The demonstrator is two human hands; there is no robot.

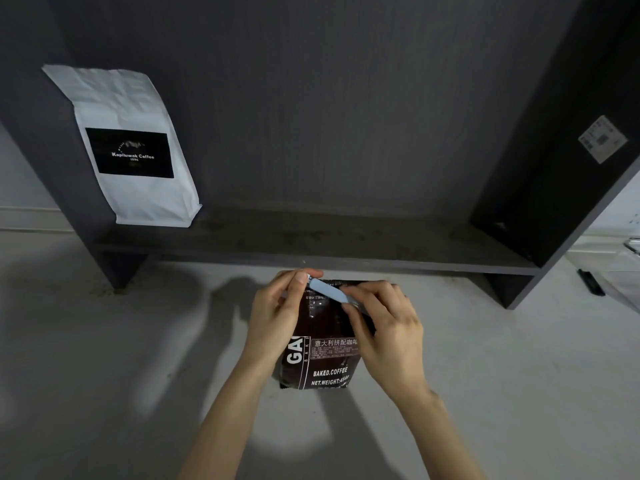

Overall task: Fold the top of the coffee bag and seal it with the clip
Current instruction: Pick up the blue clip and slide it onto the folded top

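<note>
A dark brown coffee bag [323, 358] with white print stands upright on the pale floor, its top folded over. A light blue clip [327, 292] lies slantwise across the folded top. My left hand [277, 317] pinches the clip's left end and the bag's top left corner between thumb and fingers. On the other side, my right hand [384, 327] grips the clip's right end and covers the bag's upper right side. Whether the clip is snapped closed over the fold is hidden by my fingers.
A dark grey shelf unit [311, 244] stands just behind the bag. A white coffee bag [128, 147] with a black label leans in the shelf's left corner. A small black object [590, 281] lies on the floor at the far right.
</note>
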